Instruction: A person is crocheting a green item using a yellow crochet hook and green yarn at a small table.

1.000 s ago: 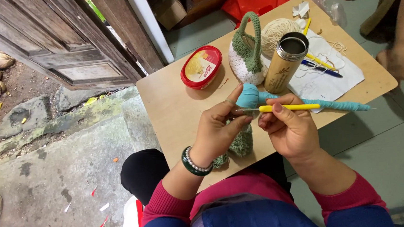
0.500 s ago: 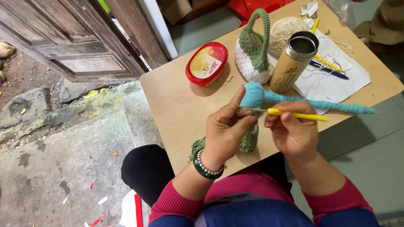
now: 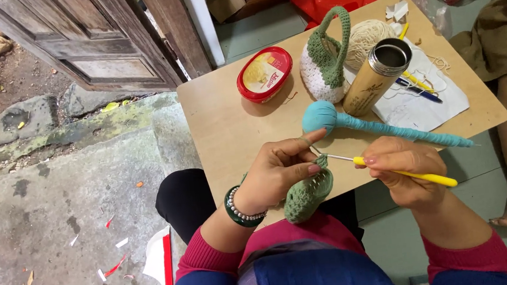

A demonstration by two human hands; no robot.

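The green crochet piece [image 3: 309, 193] is being pinched by the left hand [image 3: 280, 170]; the yellow hook [image 3: 404, 174], gripped in the right hand [image 3: 403, 170], is being pointed leftward into it.

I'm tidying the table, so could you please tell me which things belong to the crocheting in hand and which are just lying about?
In use:
left hand holding the green crochet piece
right hand holding the yellow-handled crochet hook

Lying about:
teal yarn-wrapped stick
red-rimmed tub
metal flask
green-and-white crocheted bag
cream yarn ball
pens

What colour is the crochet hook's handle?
Yellow: the crochet hook in the right hand, head view.
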